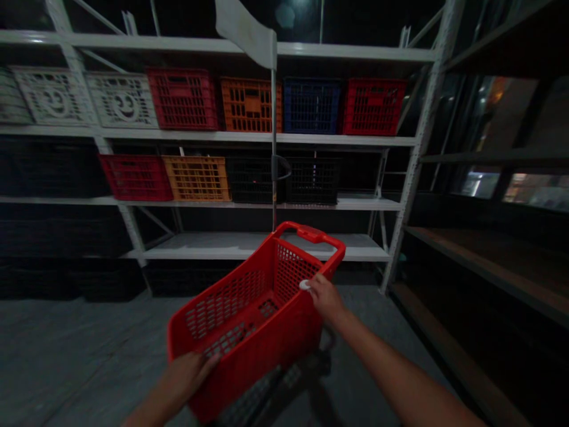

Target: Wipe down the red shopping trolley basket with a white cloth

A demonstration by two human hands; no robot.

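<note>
Metal shelves (373,140) are holding plastic crates (184,98).
Left hand (184,376) and right hand (326,298) are gripping the red shopping cart (280,335), itself apparently carrying nothing yet.

The cart (275,338) in the lower middle is smooth moulded plastic, softly glossy along its rim. Across the upper frame, the rack (249,137) looks like painted metal with a faint sheen, and the crates (312,104) on it are plastic lattice. The flag (244,29) at top centre looks matt, cloth or plastic unclear. The floor (84,350), lower left, looks matt.
</note>
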